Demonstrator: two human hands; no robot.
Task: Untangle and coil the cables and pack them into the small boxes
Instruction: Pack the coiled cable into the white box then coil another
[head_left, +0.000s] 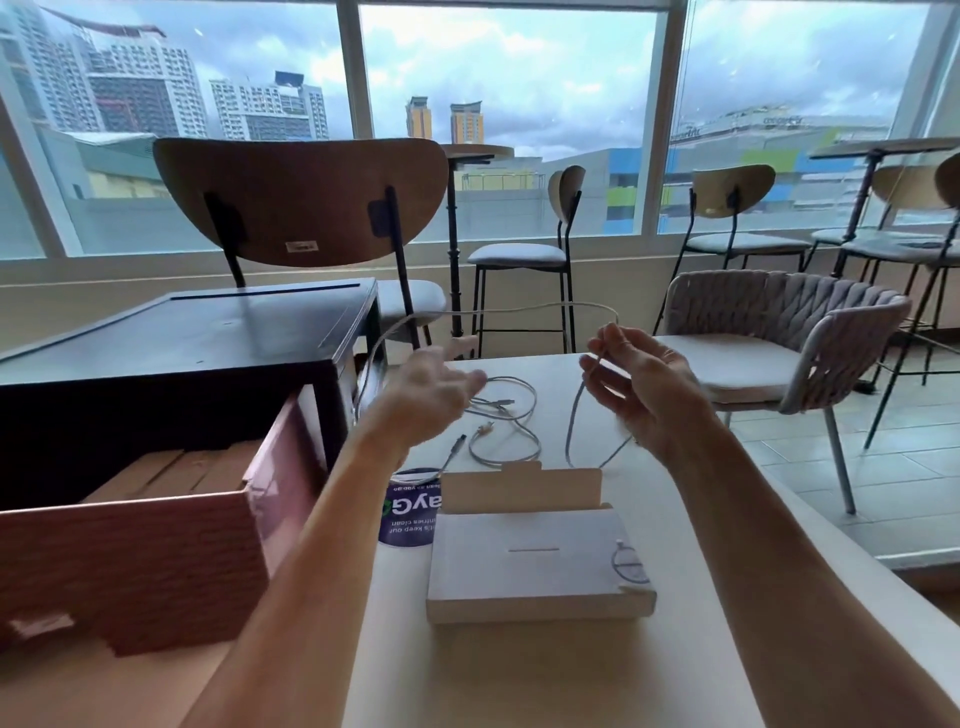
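Right hand (641, 387): raised over the bench (571, 675); my thumb and forefinger pinch the white cable (498, 310), the other fingers loosely curled.
Left hand (434, 395): raised level with the right, blurred, fingers reaching forward; I cannot tell whether it has hold of anything.
White cable: arcs up from my right-hand pinch, runs across to the left and drops behind my left wrist; a tail hangs from the right hand down to the bench.
Loose cables (511, 418): tangled loops lying on the bench between and beyond my hands, plug ends showing.
Closed small box (530, 571): pale grey, flat on the bench nearest me.
Open small box (519, 486): flap upright, just behind the closed one.
Blue sticker (410, 517): on the bench, left of the boxes.
Brown carton (130, 551): open, at my left.
Black cabinet (182, 343): behind the carton.
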